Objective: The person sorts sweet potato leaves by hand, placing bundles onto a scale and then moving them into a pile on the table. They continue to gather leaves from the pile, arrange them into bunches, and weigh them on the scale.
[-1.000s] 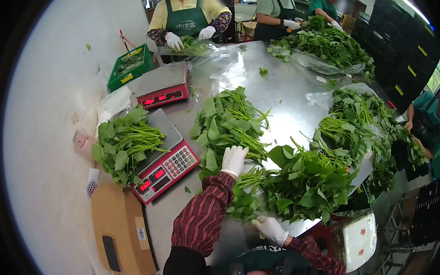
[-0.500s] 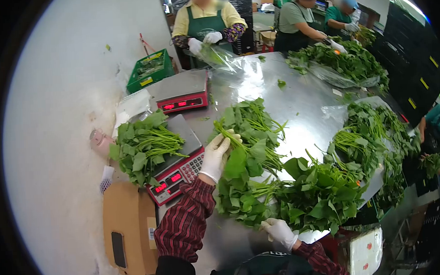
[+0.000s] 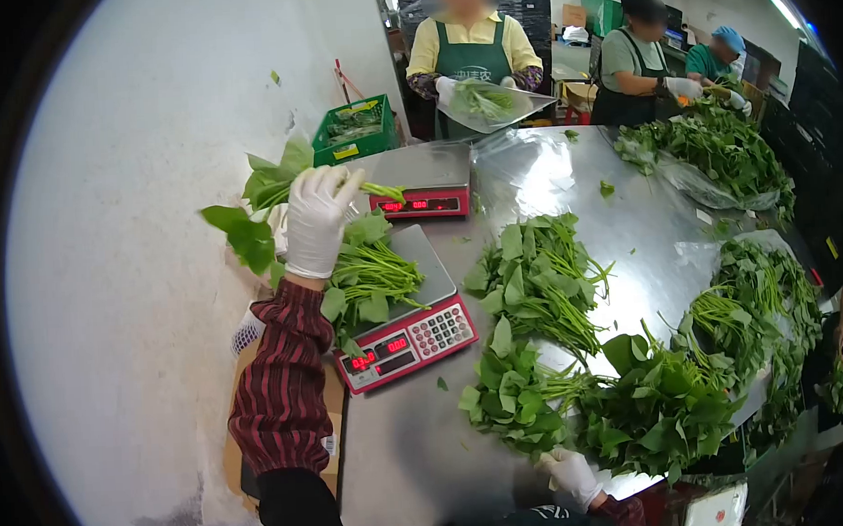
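Observation:
Gloved in white, my left hand (image 3: 318,220) grips a small bunch of leafy greens (image 3: 248,235) above the near scale, with leaves to its left and stems to its right. Under it, a larger bunch of greens (image 3: 373,282) lies on the pan of the red digital scale (image 3: 411,346), whose display is lit. My right hand (image 3: 572,477), also gloved, is at the near table edge beside a heap of greens (image 3: 640,409). Its fingers are curled, and whether anything is in them is hidden. Another bundle of greens (image 3: 540,281) lies mid-table.
A second scale (image 3: 423,183) stands behind the first. Beyond it are a green crate (image 3: 355,130) and a co-worker (image 3: 474,59) holding a clear bag of greens (image 3: 490,105). More greens (image 3: 713,156) lie at the far right, near two other people. A cardboard box (image 3: 333,389) is at lower left.
My left hand has carried a bunch from the mid-table greens leftward to above the near scale. My right hand stays by the heap. The co-worker's bag is now held flatter. The view has shifted.

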